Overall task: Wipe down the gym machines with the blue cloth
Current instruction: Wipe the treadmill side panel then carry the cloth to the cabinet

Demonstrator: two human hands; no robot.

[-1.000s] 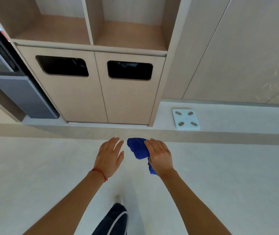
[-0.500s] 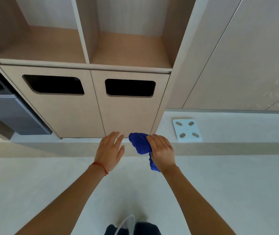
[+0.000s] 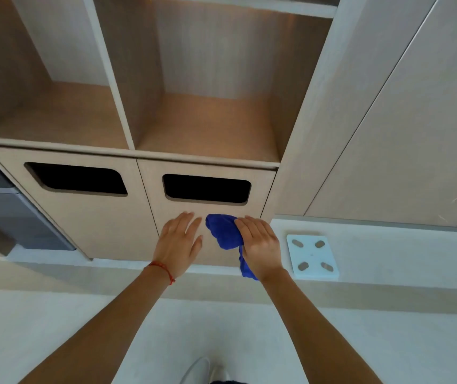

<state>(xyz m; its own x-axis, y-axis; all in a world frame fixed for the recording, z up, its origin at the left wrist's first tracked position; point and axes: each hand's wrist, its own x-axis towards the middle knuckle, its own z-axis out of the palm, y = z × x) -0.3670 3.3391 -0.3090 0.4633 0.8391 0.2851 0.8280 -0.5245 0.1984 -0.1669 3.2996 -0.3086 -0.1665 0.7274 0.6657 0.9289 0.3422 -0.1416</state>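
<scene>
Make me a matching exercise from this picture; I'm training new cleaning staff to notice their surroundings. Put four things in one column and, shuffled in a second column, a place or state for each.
Things:
1. cloth
2. scale
3. string bracelet
4. right-hand shelf compartment

Places or states:
A. lying flat on the low ledge, right of the hands
B. around the left wrist
C. directly above the cabinet door with the dark slot
D. bunched in the right hand

Pairs: 1-D, 2-A, 3-B, 4-C
</scene>
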